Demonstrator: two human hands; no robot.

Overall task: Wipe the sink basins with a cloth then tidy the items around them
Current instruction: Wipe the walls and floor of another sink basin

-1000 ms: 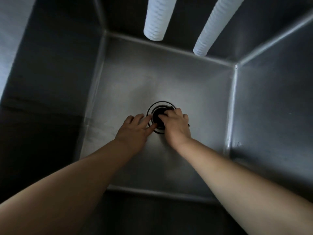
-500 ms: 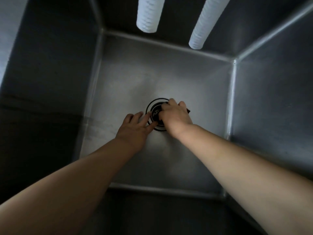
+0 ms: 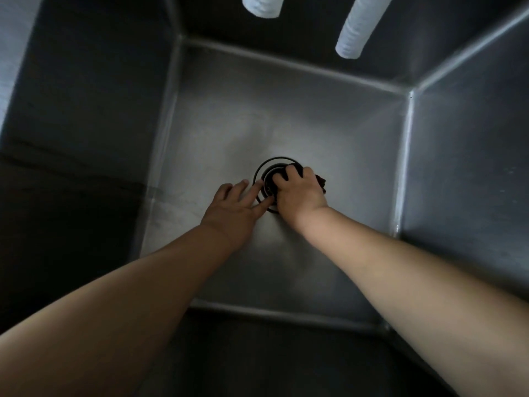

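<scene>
I look straight down into a deep steel sink basin [image 3: 286, 116]. At the middle of its floor is the round dark drain [image 3: 264, 171]. My right hand [image 3: 299, 193] lies over the drain's right half, fingers curled round a dark cloth [image 3: 322, 181] that pokes out past the knuckles. My left hand [image 3: 237, 204] rests flat on the basin floor just left of the drain, with its fingertips touching the drain's rim. Most of the cloth is hidden under my right hand.
Two white ribbed tubes [image 3: 353, 30] hang down over the basin's far wall, the left tube [image 3: 262, 7] cut off by the frame's top. Steep dark walls close in on the left [image 3: 71, 110] and right [image 3: 469, 153].
My right hand with the cloth has shifted a little to the right and turned over the drain. My left hand has stayed beside the drain. The view has tilted down slightly.
</scene>
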